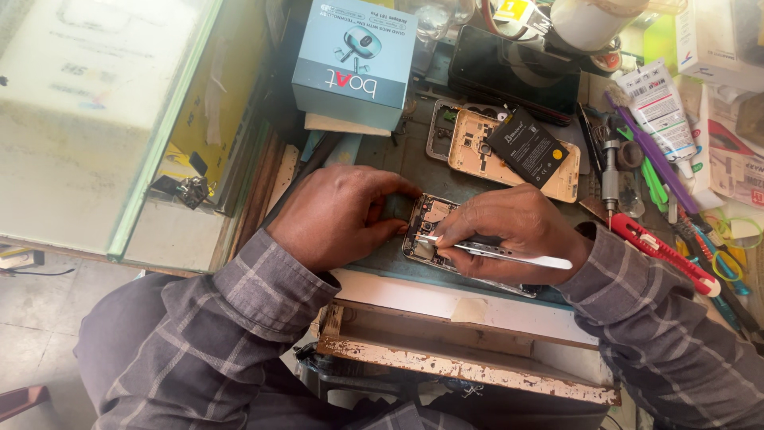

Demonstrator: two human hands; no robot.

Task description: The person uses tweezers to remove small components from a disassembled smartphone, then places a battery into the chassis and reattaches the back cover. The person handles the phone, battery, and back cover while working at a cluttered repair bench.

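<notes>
Right hand [509, 231], closed on metal tweezers [493, 251], probes the opened phone [426, 231] at frame centre; left hand [334, 215] pinches its edge. Back cover is already off, board exposed; battery [528, 149] lies apart, upper right.

Both forearms angle inward, left hand [338, 215] curled with fingertips pinched, right hand [509, 231] bent down in a pen-style grip.
</notes>
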